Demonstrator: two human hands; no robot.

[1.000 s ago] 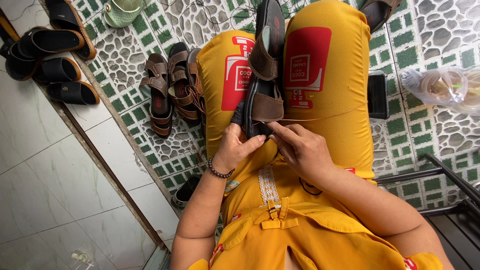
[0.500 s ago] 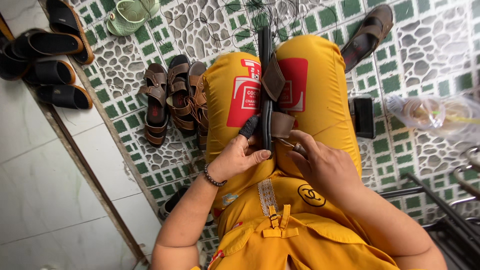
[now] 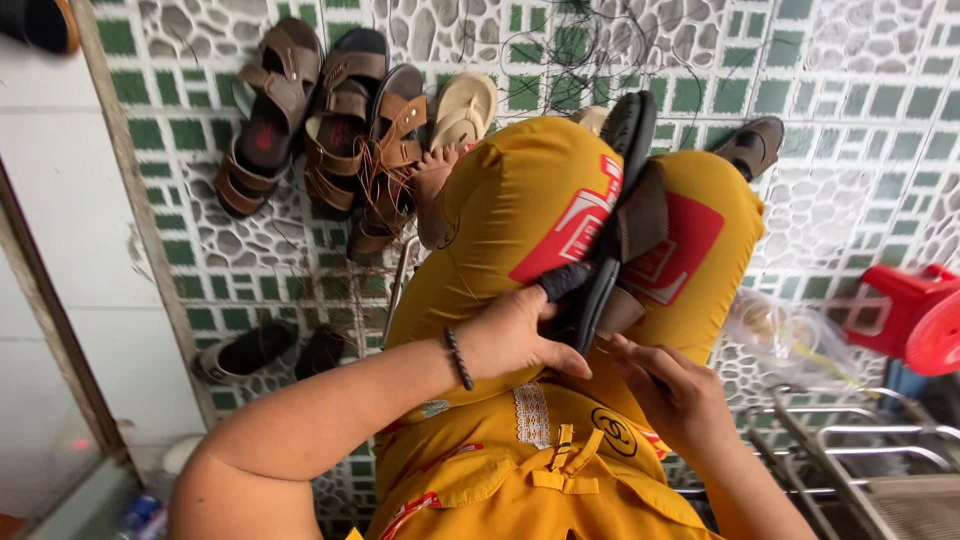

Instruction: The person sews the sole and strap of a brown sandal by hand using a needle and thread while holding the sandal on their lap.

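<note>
A black sandal [image 3: 612, 210] with brown straps stands on edge between my knees, which are covered in yellow trousers [image 3: 520, 220] with red and white prints. My left hand [image 3: 520, 335], with a dark bead bracelet on the wrist, grips the sandal's heel end. My right hand [image 3: 672, 392] sits just to the right of that, fingers pinched at the sandal's lower brown strap; what it holds between them is hidden.
Brown sandals [image 3: 330, 130] and a beige flip-flop [image 3: 462, 108] lie in a row on the green and pebble-pattern tile floor. Dark shoes [image 3: 262, 350] lie lower left. A red plastic stool [image 3: 915, 312], a clear plastic bag [image 3: 790, 335] and a metal rack [image 3: 850, 450] are at right.
The view has swung right and closer. The sandal has tilted and sits lower between my knees. Both hands have stayed on its heel end.
</note>
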